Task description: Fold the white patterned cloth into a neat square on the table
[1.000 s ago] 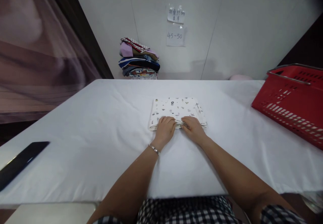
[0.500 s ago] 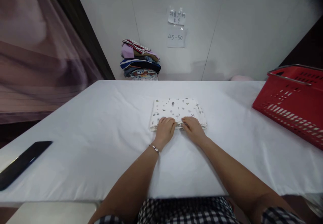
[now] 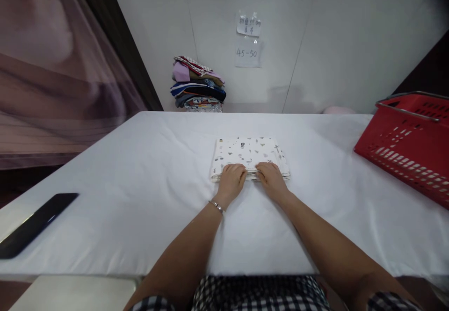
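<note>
A folded white cloth (image 3: 249,152) printed with small dark figures lies in the middle of the white-covered table (image 3: 140,184). My left hand (image 3: 232,181) and my right hand (image 3: 271,179) sit side by side at its near edge. Both have their fingers curled and closed on that edge, thumbs on top. A thin bracelet shows on my left wrist.
A red plastic basket (image 3: 409,147) with a metal handle stands at the table's right. A dark flat phone (image 3: 35,224) lies near the left edge. A stack of folded clothes (image 3: 197,85) rests against the back wall, under two paper notes (image 3: 248,39).
The hands and the cloth hold the same pose. Only the view has shifted slightly, moving everything a little to the right in the picture.
</note>
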The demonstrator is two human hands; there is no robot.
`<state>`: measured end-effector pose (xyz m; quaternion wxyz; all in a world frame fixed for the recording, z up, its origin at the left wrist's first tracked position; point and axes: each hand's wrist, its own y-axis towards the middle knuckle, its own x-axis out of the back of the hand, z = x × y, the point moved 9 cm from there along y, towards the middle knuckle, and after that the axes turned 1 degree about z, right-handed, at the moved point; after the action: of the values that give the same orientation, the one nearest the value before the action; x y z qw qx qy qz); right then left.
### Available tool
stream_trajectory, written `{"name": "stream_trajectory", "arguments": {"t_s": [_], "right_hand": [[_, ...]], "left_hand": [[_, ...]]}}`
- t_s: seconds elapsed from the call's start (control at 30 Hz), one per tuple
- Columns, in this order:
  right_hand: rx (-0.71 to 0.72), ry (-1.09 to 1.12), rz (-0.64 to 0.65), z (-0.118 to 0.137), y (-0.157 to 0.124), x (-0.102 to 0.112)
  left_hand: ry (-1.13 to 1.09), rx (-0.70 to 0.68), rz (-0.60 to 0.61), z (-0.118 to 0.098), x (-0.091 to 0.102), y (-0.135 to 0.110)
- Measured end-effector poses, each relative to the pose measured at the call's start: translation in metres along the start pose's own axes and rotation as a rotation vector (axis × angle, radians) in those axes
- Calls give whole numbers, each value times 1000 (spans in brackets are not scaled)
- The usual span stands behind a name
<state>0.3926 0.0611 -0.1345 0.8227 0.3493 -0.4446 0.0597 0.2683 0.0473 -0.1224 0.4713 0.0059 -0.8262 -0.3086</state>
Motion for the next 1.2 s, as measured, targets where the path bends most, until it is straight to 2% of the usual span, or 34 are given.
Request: {"name": "stream_trajectory", "arguments": {"t_s": [0.17, 0.5, 0.83, 1.03, 1.13, 1.2], "right_hand": [[21, 40, 18, -2, -1, -2], [31, -2, 8, -2, -5, -1], [18, -56, 30, 4, -5, -3], [-19, -49, 36, 3, -7, -4], [-25, -39, 33, 2, -8, -3], [-29, -35, 33, 2, -7, -4]], "left_hand": [[58, 36, -3, 3, 2, -2], [203, 170, -19, 22, 9, -7], [278, 330, -48, 53, 33, -18], [229, 275, -76, 49, 40, -25], [224, 153, -140, 29, 44, -26], [227, 54, -127, 12, 38, -26]]}}
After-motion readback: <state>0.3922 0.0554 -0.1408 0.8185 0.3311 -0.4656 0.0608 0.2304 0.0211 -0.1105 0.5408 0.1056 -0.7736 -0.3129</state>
